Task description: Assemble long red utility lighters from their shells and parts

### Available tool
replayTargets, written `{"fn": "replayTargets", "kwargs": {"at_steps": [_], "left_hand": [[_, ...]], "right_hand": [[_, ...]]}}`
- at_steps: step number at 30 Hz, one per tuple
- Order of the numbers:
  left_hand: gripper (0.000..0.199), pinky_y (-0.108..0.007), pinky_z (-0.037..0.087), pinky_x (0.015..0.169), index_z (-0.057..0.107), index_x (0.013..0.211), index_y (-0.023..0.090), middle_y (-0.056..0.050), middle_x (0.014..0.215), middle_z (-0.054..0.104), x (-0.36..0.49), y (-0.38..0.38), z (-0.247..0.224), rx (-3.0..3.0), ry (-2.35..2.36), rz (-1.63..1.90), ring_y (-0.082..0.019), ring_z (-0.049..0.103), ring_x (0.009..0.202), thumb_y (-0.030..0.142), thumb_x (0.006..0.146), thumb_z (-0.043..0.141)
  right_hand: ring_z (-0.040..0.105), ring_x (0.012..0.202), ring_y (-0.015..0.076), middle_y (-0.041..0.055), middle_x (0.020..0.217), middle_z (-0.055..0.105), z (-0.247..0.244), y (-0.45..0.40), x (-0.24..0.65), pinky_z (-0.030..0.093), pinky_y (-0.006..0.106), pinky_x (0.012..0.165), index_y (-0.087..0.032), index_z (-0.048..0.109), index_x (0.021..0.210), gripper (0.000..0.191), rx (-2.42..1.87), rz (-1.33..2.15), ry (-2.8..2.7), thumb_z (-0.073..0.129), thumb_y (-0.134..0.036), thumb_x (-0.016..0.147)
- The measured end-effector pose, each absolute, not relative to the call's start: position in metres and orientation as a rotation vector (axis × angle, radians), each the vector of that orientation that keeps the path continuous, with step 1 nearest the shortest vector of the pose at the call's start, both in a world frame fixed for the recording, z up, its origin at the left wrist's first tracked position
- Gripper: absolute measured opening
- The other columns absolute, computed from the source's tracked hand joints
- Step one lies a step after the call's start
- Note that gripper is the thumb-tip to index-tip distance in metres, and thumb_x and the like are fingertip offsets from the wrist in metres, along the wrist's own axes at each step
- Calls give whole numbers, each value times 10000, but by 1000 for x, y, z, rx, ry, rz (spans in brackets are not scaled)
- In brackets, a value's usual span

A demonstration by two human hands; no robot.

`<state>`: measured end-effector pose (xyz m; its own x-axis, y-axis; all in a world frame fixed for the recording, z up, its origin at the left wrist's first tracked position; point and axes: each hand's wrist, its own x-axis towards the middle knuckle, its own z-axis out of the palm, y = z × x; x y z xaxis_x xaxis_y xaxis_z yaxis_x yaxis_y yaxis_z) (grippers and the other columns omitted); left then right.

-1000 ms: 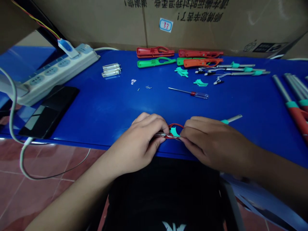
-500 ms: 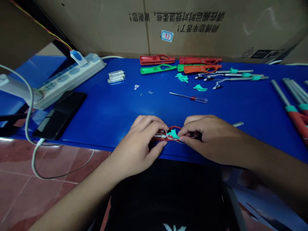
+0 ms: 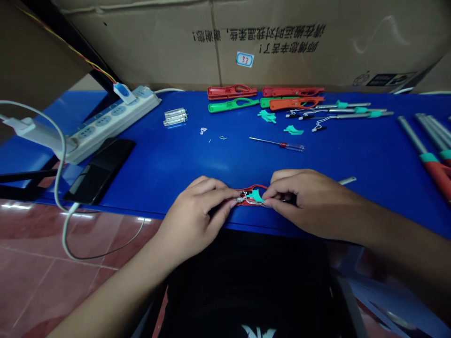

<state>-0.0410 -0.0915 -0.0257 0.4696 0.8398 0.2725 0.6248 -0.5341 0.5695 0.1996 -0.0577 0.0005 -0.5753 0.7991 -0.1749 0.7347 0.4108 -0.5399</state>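
A red lighter casing half point(image 3: 248, 203) lies in front of me, holding a teal trigger point(image 3: 257, 195) and white wires point(image 3: 244, 193). My left hand point(image 3: 200, 206) is closed at the casing's left part, thumb and index fingertips close together over the end of a clear tube that they mostly hide. At the casing's right end my right hand point(image 3: 299, 197) pinches with thumb and index finger beside the trigger; its other fingers are curled. Past the right knuckles a metal rod end point(image 3: 348, 180) sticks out; the stretch under that hand is hidden.
Behind are red, green and orange casings point(image 3: 232, 104), clear tubes point(image 3: 175, 117), teal triggers point(image 3: 293, 130), wired metal rods point(image 3: 352, 116), tiny screws point(image 3: 223, 137) and a screwdriver point(image 3: 292, 147). Lighters point(image 3: 435, 164) lie right; a phone point(image 3: 100, 171) and power strip point(image 3: 116, 115) left.
My left thumb and index finger have drawn together over the clear tube, covering more of it. My right hand has hardly moved. The view has tilted and shifted slightly.
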Motion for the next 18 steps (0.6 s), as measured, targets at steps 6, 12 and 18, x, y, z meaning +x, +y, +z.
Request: {"fn": "replayTargets", "kwargs": {"at_steps": [6,12,18], "left_hand": [[183,-325,520,799,725,1099,184,-58,1005,710,-45,-88,-23,2360,1182,694,-171,639,897,189,958,608],[169,-330,514,814,710,1089,164,-43,1002,727,-46,-88,-22,2435,1164,637,-160,640,869,175,970,590],[162,-353,517,778,711,1075,163,-69,990,717,-44,-89,-21,2503,1196,700,-182,615,856,189,973,587]], "right_hand": [[590,707,120,6,889,688,-1,-58,201,401,276,622,-248,780,905,202,-1360,876,-2547,579,-254,914],[609,742,122,-1,899,694,-1,-58,201,427,276,657,-251,773,885,191,-1369,874,-2528,583,-256,913],[619,770,127,1,923,702,-2,-59,201,442,274,678,-248,770,891,197,-1361,873,-2510,574,-236,910]]}}
